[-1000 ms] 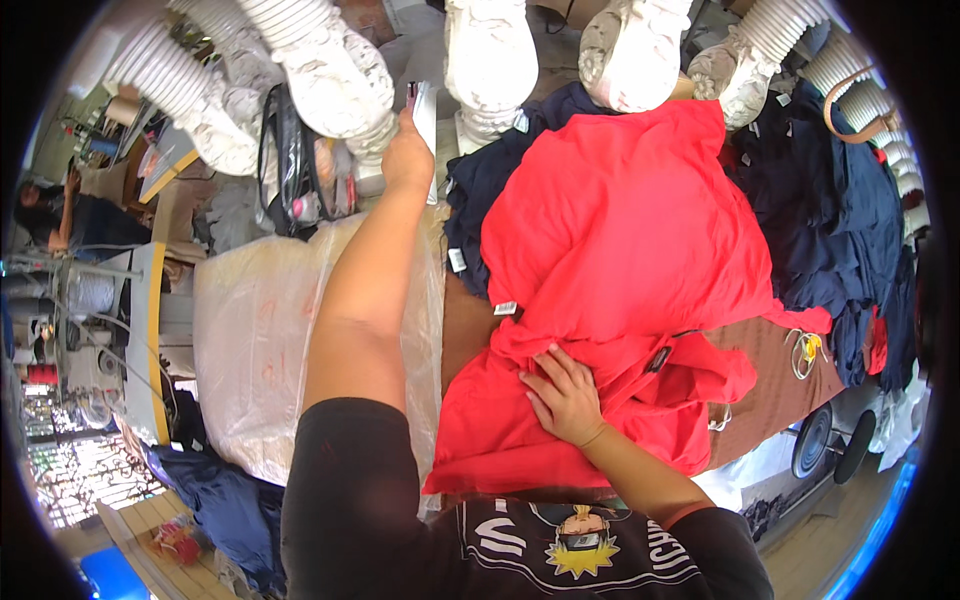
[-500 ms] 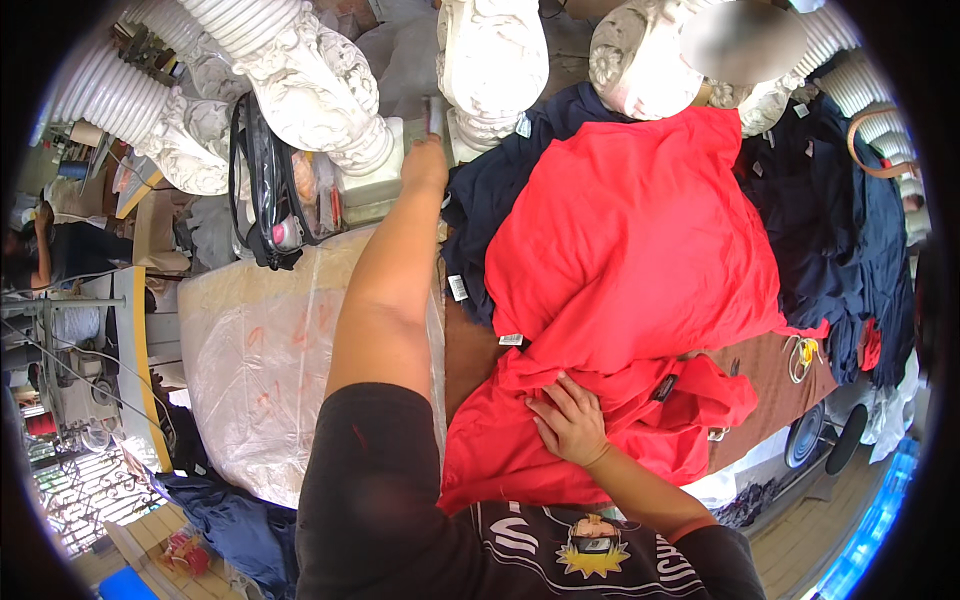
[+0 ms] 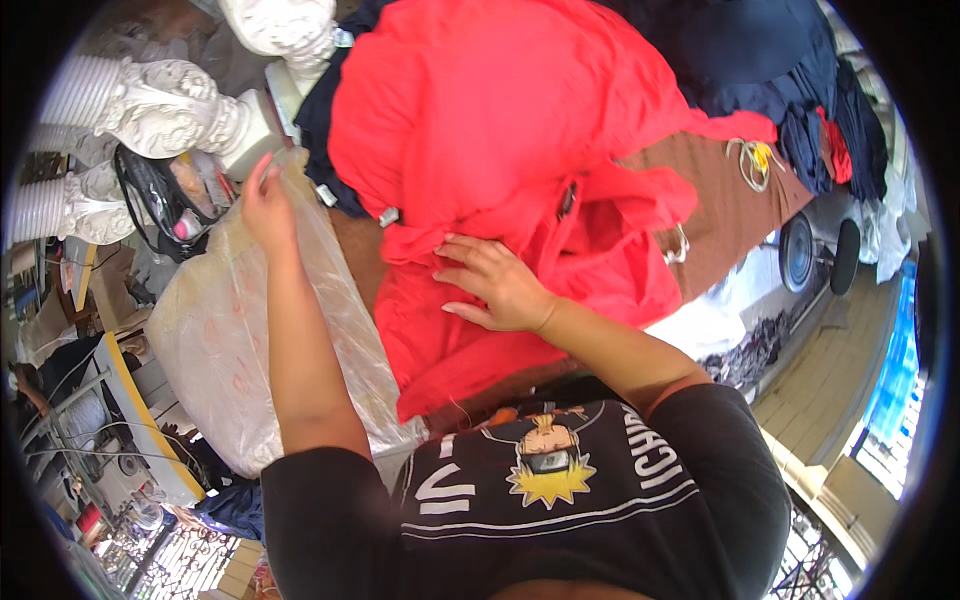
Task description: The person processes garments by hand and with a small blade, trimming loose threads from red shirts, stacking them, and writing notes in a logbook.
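Observation:
My right hand (image 3: 500, 285) lies flat with fingers spread on a crumpled red garment (image 3: 620, 235), which has a small dark label inside its opening. Beyond that hand spreads more red fabric (image 3: 480, 120) in a large heap. My left hand (image 3: 268, 210) is raised over the far corner of a plastic-wrapped package (image 3: 240, 330), fingers stretched out and nothing visible in them. Dark navy garments (image 3: 335, 130) with white tags show under the left side of the red heap.
White carved columns (image 3: 190, 110) stand at the far left, next to a clear black-trimmed bag (image 3: 170, 205). A brown cloth (image 3: 720, 200) covers the surface on the right, with a looped cord (image 3: 752, 165) on it. More navy clothes (image 3: 730, 40) hang at the far right.
My left hand has drawn back from beside the columns, where it held a small slim object, and now appears bare. My right hand still rests on the red garment. The view has shifted.

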`<state>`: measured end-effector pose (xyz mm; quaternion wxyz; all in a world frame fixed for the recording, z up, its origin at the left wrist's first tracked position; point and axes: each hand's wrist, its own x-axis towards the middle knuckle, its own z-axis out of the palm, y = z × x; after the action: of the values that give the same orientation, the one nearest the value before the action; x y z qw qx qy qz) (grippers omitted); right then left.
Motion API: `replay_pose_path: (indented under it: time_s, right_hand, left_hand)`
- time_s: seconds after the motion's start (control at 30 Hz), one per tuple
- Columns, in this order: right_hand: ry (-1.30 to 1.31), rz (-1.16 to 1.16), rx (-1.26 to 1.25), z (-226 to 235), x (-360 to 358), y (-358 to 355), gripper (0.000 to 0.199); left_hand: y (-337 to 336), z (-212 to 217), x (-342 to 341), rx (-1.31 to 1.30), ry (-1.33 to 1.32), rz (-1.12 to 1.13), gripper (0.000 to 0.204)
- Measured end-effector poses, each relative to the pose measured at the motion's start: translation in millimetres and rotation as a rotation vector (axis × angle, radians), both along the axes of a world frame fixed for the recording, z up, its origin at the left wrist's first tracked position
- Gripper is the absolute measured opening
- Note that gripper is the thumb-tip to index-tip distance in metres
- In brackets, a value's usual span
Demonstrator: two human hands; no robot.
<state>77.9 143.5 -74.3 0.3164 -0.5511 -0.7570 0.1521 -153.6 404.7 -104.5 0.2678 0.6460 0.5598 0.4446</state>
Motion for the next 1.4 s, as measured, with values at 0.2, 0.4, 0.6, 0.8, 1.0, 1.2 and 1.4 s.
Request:
replay_pose_path:
  time_s: [0.2,0.4,0.6,0.8,1.0,1.2,1.4]
  right_hand:
    - [0.12,-0.744,0.426,63.9,150.6,-32.7,0.017]
    - [-0.474,-1.149,-0.022,-80.5,261.6,-108.2,0.038]
    - [-0.422,-1.067,0.057,-90.3,262.2,-114.2,0.031]
    - [-0.264,-1.1,0.042,-80.0,261.5,-107.8,0.021]
    - [0.442,-1.042,0.313,-66.1,255.1,-144.5,0.019]
    - [0.844,-0.772,0.287,-15.7,233.4,-205.4,0.016]
    - [0.926,0.571,0.14,111.9,149.5,-351.4,0.019]
  left_hand:
    - [-148.1,-19.2,-24.7,-0.051,-0.249,0.253,0.02]
    - [-206.8,29.1,62.1,-0.026,-0.235,-0.042,0.019]
    - [-276.0,11.2,90.1,-0.171,0.039,-0.059,0.037]
    - [-297.5,-15.0,94.2,0.319,0.384,-0.292,0.027]
    - [-316.8,57.9,77.1,-0.108,-0.339,-0.215,0.024]
    - [-312.7,18.4,-35.1,-0.195,0.084,-0.215,0.027]
    - [-442.8,184.7,-43.1,0.703,-0.511,-0.28,0.013]
